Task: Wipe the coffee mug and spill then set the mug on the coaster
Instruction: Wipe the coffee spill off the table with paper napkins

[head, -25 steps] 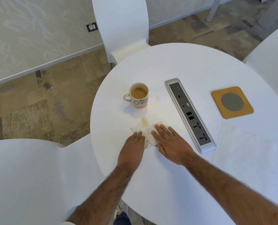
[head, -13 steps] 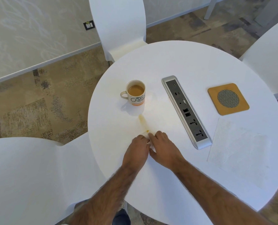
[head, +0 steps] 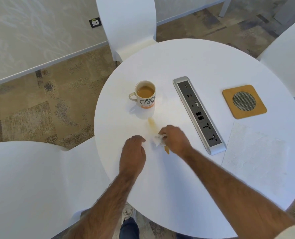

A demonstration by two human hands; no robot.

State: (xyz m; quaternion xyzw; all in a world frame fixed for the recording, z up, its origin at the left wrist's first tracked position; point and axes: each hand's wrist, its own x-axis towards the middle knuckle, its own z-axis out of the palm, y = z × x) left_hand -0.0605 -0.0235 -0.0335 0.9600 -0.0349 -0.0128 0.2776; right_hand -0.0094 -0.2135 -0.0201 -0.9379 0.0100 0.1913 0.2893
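Round white tabletop: spill clean-up
Right hand, fingers bunched around crumpled tissue at coffee spill; left hand beside, fingers curled, empty; mug towards left edge; coaster near right edge.

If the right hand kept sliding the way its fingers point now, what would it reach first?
Probably the tan coffee streak just beyond the right hand, which clutches a crumpled white tissue; further along stands the cream coffee mug.

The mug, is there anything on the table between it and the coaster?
Yes. The power strip lies across the table between the mug and the coaster, so the mug would have to be lifted over it.
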